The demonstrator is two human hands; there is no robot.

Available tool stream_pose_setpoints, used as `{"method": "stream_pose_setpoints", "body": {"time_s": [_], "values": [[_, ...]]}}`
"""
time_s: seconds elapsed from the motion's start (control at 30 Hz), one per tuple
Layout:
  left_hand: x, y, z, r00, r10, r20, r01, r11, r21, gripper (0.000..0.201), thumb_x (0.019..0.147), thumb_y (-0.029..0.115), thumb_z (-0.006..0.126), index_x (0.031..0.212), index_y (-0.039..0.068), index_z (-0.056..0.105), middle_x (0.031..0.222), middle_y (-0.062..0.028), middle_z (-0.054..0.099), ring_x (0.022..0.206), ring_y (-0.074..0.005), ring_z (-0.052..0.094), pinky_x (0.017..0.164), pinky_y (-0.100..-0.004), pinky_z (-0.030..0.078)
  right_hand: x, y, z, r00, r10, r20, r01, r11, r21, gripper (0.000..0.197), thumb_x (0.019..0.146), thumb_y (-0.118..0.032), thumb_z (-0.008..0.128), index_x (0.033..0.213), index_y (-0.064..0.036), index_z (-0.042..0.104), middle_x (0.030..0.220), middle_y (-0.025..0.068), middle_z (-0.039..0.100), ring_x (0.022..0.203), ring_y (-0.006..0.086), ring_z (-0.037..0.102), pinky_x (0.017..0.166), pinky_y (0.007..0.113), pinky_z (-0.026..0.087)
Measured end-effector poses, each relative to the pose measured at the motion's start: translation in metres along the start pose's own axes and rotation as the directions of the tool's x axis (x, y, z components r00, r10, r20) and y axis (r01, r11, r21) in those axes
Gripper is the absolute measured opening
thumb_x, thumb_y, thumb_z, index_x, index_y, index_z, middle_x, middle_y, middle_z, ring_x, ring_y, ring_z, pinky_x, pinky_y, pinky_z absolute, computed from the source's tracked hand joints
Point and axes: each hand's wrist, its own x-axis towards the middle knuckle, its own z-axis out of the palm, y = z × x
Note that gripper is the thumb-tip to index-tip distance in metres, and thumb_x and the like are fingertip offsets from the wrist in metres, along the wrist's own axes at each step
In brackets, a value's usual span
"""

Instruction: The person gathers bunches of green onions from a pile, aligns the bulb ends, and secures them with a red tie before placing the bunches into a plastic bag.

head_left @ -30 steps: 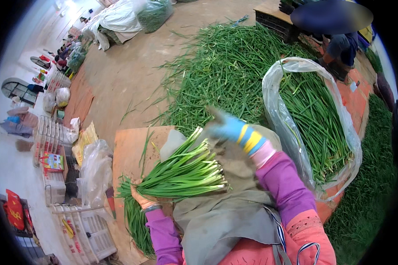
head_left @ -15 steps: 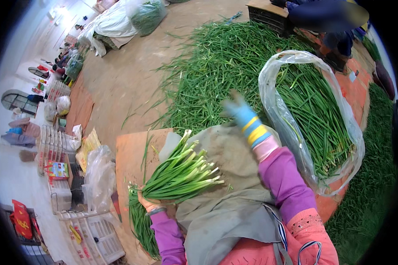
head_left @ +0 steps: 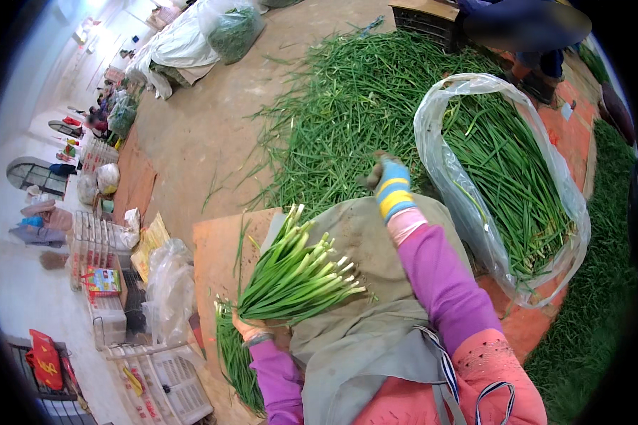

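Note:
My left hand is closed around the leafy part of a bunch of spring onions, whose pale stem ends fan out to the right above my grey apron. Over the near edge of a big loose pile of spring onions is my right hand, in a glove with a grey palm and a blue and yellow striped cuff. Its fingers look curled together; what they hold, if anything, cannot be made out. More spring onion leaves lie beneath my left hand.
A clear plastic bag filled with spring onions stands right of the pile. Behind it, a person sits by a dark crate. White plastic crates and crumpled plastic film are at left. A green mat covers the far right.
My right hand has drawn slightly nearer to me, and its spread, blurred fingers have curled in. My left hand still grips the bunch. The view has shifted slightly.

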Motion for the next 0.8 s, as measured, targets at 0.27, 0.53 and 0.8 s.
{"method": "stream_pose_setpoints", "body": {"time_s": [0.27, 0.53, 0.8], "values": [[0.008, -0.003, -0.012, 0.996, -0.012, 0.094, 0.001, 0.992, 0.123, 0.043, 0.09, 0.035, 0.033, 0.11, 0.001, 0.052, 0.11, -0.0149, 0.056, 0.094, -0.0304, 0.053, 0.084, -0.0423, 0.042, -0.072, 0.011, 0.042, 0.853, 0.254, 0.456, 0.075, 0.805, -0.588, 0.1, 0.07, -0.041, 0.072, 0.14, -0.0082, 0.009, 0.131, 0.0202, 0.04, 0.11, 0.0326, 0.048, 0.088, 0.044, 0.043], [0.04, -0.016, -0.038, 0.992, -0.032, 0.12, 0.001, 0.97, 0.245, 0.048, 0.089, 0.041, 0.033, 0.113, 0.003, 0.05, 0.115, -0.0144, 0.053, 0.1, -0.0322, 0.05, 0.088, -0.0448, 0.039, -0.049, 0.067, 0.052, 0.901, -0.109, 0.42, 0.421, 0.459, -0.783, 0.027, 0.079, -0.021, 0.053, 0.1, -0.0041, 0.06, 0.091, 0.0189, 0.063, 0.084, 0.0287, 0.061, 0.075, 0.035, 0.047], [0.0, 0.006, 0.007, 0.997, -0.079, -0.006, 0.079, 0.994, 0.073, 0.048, 0.088, 0.041, 0.036, 0.114, 0.003, 0.05, 0.114, -0.0136, 0.054, 0.101, -0.031, 0.05, 0.087, -0.0437, 0.039, -0.028, 0.021, 0.054, 0.676, 0.217, 0.705, 0.312, 0.781, -0.54, 0.061, 0.071, -0.025, 0.069, 0.123, -0.0019, 0.046, 0.104, 0.0142, 0.059, 0.096, 0.0246, 0.057, 0.079, 0.035, 0.048]]}}
